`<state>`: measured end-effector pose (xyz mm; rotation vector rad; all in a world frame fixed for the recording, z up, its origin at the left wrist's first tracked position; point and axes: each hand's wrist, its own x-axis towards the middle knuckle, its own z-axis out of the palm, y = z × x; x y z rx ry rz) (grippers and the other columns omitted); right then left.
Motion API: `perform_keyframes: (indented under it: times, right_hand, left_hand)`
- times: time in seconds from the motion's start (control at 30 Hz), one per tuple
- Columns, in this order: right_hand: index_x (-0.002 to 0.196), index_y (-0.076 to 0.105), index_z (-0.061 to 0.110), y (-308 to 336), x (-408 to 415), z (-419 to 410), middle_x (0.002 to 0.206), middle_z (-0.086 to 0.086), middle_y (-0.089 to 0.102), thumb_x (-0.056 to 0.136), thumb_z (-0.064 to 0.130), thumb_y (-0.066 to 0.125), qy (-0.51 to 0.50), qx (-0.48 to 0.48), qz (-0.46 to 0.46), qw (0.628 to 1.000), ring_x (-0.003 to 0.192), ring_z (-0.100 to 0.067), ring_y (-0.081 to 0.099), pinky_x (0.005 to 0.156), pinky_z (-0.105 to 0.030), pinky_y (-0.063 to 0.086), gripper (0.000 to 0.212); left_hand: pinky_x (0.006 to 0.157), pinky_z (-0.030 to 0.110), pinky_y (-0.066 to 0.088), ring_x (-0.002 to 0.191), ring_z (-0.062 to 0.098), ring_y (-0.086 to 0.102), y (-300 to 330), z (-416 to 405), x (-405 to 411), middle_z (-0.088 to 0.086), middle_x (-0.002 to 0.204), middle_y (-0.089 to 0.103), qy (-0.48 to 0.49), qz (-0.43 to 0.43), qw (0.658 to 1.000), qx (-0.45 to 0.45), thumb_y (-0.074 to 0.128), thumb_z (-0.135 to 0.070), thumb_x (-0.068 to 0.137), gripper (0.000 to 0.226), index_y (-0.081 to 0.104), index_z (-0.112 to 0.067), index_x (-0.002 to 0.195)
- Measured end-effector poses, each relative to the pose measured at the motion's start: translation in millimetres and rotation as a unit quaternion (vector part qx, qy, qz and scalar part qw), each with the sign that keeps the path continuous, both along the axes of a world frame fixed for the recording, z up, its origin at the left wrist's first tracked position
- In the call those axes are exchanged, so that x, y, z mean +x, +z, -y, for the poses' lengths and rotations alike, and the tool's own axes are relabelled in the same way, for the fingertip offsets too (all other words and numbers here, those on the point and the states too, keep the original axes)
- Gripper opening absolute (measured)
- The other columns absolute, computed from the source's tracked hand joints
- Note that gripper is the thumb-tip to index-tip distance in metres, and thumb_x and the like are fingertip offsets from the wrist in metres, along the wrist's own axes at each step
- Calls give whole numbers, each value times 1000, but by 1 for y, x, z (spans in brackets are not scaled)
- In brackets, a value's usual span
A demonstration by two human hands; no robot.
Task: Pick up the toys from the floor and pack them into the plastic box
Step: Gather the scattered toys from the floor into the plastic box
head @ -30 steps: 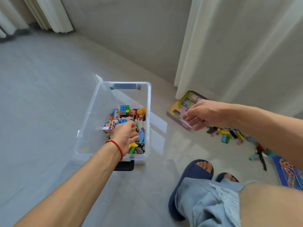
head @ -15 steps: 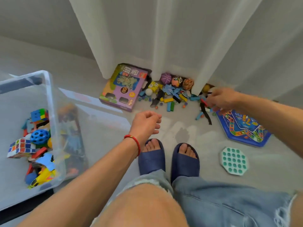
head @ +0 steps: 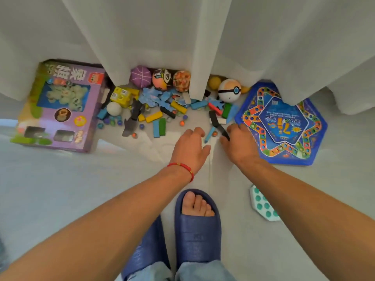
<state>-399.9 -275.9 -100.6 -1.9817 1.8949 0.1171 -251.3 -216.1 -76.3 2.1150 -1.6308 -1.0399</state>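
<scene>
Purple toy box (head: 60, 106), blue star-patterned game board (head: 284, 126), navy slippers (head: 197, 236), red wrist string (head: 181, 167)

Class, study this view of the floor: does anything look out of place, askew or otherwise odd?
Yes. Small coloured wooden blocks and marbles lie strewn on the floor against the white curtain, whose hem drapes over the balls, such as the purple ball, and the blue star-patterned game board. The purple cardboard toy box lies askew.

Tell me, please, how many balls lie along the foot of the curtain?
6 at least: purple ball, face ball, speckled ball, yellow ball, white-and-orange ball, and small white ball further forward. The curtain may hide more.
</scene>
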Motion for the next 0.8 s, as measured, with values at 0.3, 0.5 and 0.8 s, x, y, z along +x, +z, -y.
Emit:
perform_keyframes:
  times: [0.3, 0.5, 0.8]
  right_hand:
    - [98, 61, 12, -18, 1, -22, 93, -8, 66, 86, 20, 71, -206, -17, 164, 965, 89, -26, 62, 71, -31, 44, 17]
    - [115, 49, 4, 0, -6, -16, 116, -11, 46, 85, -3, 57, -145, -139, 189, 961, 86, -7, 34, 72, -20, 30, 32]
    - [123, 51, -1, -7, -5, 18, 122, -21, 47, 97, 0, 53, 73, -80, -84, 991, 96, -40, 59, 68, -38, 34, 26]
  left_hand:
    - [88, 44, 50, 110, 32, 55, -37, 37, -13, 13, 123, 52, -67, 81, 994, -39, 67, -40, 88, 53, 47, -12, 129]
    - [72, 42, 48, 101, 35, 57, -34, 52, -27, 13, 120, 51, -95, 156, 981, -64, 66, -49, 87, 62, 38, -16, 132]
    - [56, 38, 46, 77, 34, 61, -48, 50, -23, 16, 109, 53, -172, 192, 959, -119, 54, -15, 97, 28, 50, -17, 124]
